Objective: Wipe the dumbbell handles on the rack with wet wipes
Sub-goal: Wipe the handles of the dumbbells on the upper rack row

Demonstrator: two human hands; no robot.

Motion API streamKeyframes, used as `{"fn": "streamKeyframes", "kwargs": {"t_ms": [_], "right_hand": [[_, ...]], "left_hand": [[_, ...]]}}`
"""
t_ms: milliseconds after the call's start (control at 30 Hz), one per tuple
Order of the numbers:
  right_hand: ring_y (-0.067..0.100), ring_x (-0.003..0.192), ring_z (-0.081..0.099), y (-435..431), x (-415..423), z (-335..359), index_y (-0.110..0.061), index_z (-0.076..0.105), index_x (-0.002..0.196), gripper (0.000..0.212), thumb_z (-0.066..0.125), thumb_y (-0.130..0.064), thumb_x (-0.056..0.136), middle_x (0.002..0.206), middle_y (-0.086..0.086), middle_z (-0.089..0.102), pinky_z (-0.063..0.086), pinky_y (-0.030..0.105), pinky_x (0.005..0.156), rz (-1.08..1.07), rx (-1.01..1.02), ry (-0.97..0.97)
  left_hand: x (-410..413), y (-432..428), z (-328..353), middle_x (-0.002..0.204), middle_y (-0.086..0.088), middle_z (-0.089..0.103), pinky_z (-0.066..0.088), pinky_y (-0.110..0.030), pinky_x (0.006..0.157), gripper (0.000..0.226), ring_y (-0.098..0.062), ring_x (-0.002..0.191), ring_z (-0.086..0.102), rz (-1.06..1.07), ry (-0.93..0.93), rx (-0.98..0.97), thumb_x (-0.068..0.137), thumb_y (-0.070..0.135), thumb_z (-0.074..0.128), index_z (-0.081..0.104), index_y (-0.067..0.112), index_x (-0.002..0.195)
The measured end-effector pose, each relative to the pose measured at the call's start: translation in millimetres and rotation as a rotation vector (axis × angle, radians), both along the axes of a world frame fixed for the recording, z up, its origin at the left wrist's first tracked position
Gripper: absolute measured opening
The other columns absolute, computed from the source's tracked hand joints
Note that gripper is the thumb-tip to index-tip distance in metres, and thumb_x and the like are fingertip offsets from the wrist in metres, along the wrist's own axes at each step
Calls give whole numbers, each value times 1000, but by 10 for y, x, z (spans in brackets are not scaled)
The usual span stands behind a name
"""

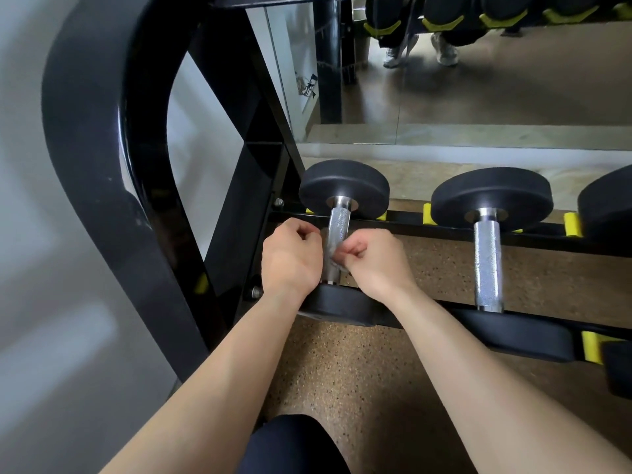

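Black dumbbell rack (113, 165) upright at far left. L hand (290, 258) is just left of the leftmost dumbbell's knurled handle (338, 220), fingers curled, tips pinching the left edge of a wet wipe (329, 256). The wipe is wrapped over the handle's lower half, btwn both hands. R hand (379, 261) is just right of it, thumb and curled fingers pinching the wipe's other edge. 2nd dumbbell handle (487, 265) lies bare, well apart to the right. Cork-like floor (359, 388) below.

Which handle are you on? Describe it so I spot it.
Find the curved black rack frame at left. Nearest it lies the knurled silver dumbbell handle. Unlike its bare neighbour, the left hand and right hand pinch a wet wipe on it.
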State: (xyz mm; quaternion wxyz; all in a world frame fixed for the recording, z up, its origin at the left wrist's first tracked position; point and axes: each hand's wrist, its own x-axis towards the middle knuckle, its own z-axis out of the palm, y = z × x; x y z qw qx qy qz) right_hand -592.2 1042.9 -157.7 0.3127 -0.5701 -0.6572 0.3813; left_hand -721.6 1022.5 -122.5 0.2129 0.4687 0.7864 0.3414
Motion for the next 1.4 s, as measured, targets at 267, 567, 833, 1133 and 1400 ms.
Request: {"fn": "streamKeyframes", "kwargs": {"t_ms": [267, 567, 833, 1133, 1400], "right_hand": [[12, 87, 62, 436, -205, -78, -24, 68, 84, 11, 69, -17, 92, 86, -5, 66, 46, 21, 72, -259, 207, 60], [-3, 73, 65, 70, -30, 77, -27, 78, 81, 9, 76, -21, 87, 79, -14, 73, 47, 13, 66, -3, 88, -4], [1, 74, 66, 54, 19, 10, -27, 74, 77, 10, 77, -20, 84, 75, -14, 71, 52, 24, 69, -36, 29, 39], [-1, 75, 65, 65, 99, -10, -28, 73, 79, 10, 76, -22, 87, 76, -14, 71, 51, 19, 69, 0, 39, -16], [6, 82, 66, 347, -103, -78, -20, 74, 91, 6, 69, -19, 93, 86, -8, 71, 53, 22, 72, -303, 103, 150]], "left_hand": [[-4, -11, -3, 101, 8, 69, 44, -25, 69, 21, -11, 87, 62, 6, -22, 14, 97, 24, 53, 72, 25, 106], [-3, -11, -2, 88, 11, 65, 42, -26, 71, 20, -11, 83, 60, 35, -30, 15, 95, 23, 54, 73, 25, 101], [5, -25, 25, 92, 8, 66, 41, -26, 76, 20, -14, 87, 59, 42, -38, 12, 96, 24, 55, 74, 25, 101], [-1, -20, 11, 94, 7, 68, 41, -25, 70, 20, -11, 81, 58, 50, -37, 16, 96, 26, 54, 74, 26, 102], [-16, -4, -29, 91, 11, 66, 39, -21, 65, 20, -1, 77, 55, 34, -32, 40, 97, 25, 54, 74, 25, 101]]}}
